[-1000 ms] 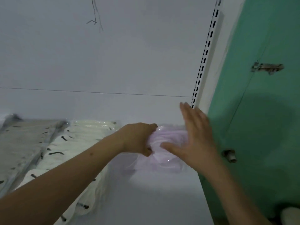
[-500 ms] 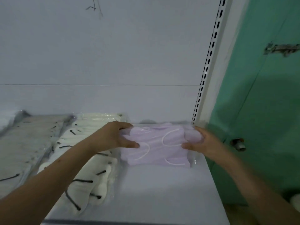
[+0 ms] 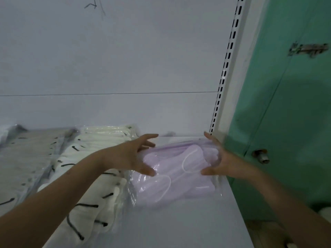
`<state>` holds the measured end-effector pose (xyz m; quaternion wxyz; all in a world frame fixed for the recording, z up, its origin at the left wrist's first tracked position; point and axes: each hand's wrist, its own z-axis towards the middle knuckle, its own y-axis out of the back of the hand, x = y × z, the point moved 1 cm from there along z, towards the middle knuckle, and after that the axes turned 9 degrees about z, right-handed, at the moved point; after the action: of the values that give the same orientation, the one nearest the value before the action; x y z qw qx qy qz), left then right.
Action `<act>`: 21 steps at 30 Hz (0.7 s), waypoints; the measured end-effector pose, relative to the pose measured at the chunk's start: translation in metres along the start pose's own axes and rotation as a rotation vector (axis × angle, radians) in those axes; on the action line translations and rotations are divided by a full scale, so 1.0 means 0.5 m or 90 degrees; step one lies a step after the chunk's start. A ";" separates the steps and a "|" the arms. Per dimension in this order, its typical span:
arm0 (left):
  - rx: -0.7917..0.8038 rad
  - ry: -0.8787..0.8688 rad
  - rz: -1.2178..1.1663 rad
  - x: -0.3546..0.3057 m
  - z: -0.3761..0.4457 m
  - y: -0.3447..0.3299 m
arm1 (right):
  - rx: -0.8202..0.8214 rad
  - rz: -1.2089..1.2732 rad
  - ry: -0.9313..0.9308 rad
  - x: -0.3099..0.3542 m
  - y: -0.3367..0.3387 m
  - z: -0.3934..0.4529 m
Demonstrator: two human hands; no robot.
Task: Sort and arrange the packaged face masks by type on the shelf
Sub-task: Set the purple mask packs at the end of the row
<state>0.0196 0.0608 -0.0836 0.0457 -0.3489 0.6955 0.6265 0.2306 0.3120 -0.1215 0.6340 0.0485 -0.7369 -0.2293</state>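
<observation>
Fingers (image 3: 148, 136) spread, flanking lilac mask pack (image 3: 176, 173) between left hand (image 3: 132, 154) and right hand (image 3: 223, 161); firm grip unclear. Likely light, floppy, slick. Best held by both side edges.

Shelf (image 3: 179, 221), white, flat metal: one.
Clear plastic pack of lilac face masks with white ear loops (image 3: 175, 176): one pack; number of masks inside cannot be counted through the film.
Stack of cream-white masks with black ear loops in clear wrap (image 3: 100, 176): one stack, perhaps two overlapping rows.
Stack of grey masks with black ear loops in clear wrap (image 3: 26, 158): one.
Slotted white upright rail (image 3: 225, 68): one.
Green door (image 3: 290, 122): one, with one metal latch (image 3: 309, 49) and one round knob (image 3: 260, 155).
Hands: two, left hand (image 3: 130, 156) and right hand (image 3: 227, 161).
</observation>
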 end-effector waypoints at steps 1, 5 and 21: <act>0.002 0.006 0.026 0.002 0.006 -0.011 | -0.010 0.023 -0.001 -0.008 -0.008 0.006; -0.113 -0.029 0.052 -0.004 0.031 0.009 | -0.147 0.105 0.024 0.004 -0.013 0.033; -0.150 -0.002 0.309 0.032 0.072 -0.030 | -0.284 -0.526 0.211 0.051 -0.036 0.109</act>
<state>0.0021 0.0871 -0.1118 -0.1455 -0.1736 0.6809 0.6964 0.1698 0.3019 -0.1105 0.5939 0.2355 -0.4781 -0.6027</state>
